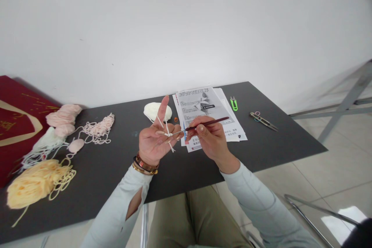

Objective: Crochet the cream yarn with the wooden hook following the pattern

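Note:
My right hand [209, 135] grips a crochet hook [207, 123] with a dark red-brown handle, its metal shaft pointing left. The hook's tip reaches a small piece of white yarn work [169, 135] at my left hand [155, 139]. That hand pinches the piece between thumb and fingers, palm turned up, while its raised index finger carries a strand of white yarn. A short yarn tail dangles under the piece. Behind my left hand a white yarn ball [150, 111] rests on the dark table [122, 170], partly hidden by the index finger.
Printed sheets [192, 104] lie under and behind my right hand. Green thread snips [234, 104] and metal scissors [263, 121] are to the right. Pink yarn [64, 118], pale yarn [43, 145] and yellow yarn [35, 184] sit left, beside a red bag [17, 104]. A wall rises behind the table.

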Demonstrator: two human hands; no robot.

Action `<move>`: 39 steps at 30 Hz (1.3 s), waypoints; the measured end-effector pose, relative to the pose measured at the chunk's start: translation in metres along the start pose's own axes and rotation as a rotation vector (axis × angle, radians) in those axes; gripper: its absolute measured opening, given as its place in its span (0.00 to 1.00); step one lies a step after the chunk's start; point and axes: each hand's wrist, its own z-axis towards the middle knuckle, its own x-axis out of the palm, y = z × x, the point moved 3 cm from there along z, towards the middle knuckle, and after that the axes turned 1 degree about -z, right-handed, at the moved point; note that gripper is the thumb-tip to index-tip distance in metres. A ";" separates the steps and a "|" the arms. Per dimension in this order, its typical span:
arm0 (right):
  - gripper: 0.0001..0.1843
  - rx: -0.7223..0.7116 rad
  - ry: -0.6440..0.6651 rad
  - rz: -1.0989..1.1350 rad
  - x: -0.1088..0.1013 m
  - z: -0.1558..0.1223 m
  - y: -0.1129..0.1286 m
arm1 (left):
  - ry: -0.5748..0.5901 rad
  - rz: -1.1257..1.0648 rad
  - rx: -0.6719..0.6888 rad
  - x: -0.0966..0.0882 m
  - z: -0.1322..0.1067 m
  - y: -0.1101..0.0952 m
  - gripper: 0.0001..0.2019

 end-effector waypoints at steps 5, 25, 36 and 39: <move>0.08 -0.023 0.001 -0.001 0.000 -0.002 0.000 | 0.018 -0.036 0.014 0.001 0.000 -0.001 0.41; 0.08 -0.301 0.076 -0.267 0.001 -0.009 0.012 | 0.022 0.001 0.024 0.001 0.001 -0.003 0.40; 0.16 -0.565 0.087 -0.563 0.004 -0.015 0.021 | -0.046 0.030 0.106 0.002 0.004 -0.002 0.38; 0.18 -0.619 0.113 -0.610 0.009 -0.016 0.024 | -0.062 0.008 0.111 0.003 0.004 -0.002 0.38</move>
